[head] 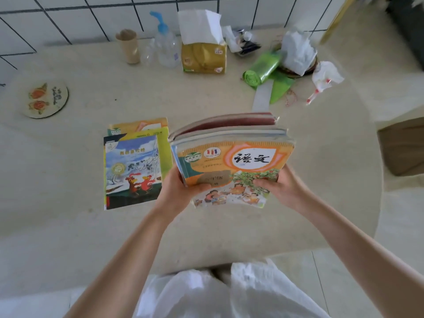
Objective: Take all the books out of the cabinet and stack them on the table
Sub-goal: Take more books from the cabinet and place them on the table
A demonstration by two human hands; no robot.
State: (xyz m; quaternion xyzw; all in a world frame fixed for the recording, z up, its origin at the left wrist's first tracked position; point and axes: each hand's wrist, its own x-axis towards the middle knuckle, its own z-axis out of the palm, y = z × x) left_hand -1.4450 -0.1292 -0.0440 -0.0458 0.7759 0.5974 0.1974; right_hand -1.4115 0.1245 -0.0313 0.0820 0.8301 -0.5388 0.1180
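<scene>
Both hands are holding a bundle of books (231, 157) above the counter (68, 180), approx mid-frame. Left hand (181, 189) is gripping the bundle's lower-left corner, thumb lying on the top cover, other fingers hidden underneath. Right hand (282, 187) is gripping the lower-right edge w/ fingers (263, 182) curled onto the cover. Top book is showing an orange cover; a red-edged one is fanning open at the far side. Just left of the bundle, a small stack (135, 164) is lying flat on the counter. Tissue pack (203, 56) & green bag roll (261, 68) are sitting further back.
</scene>
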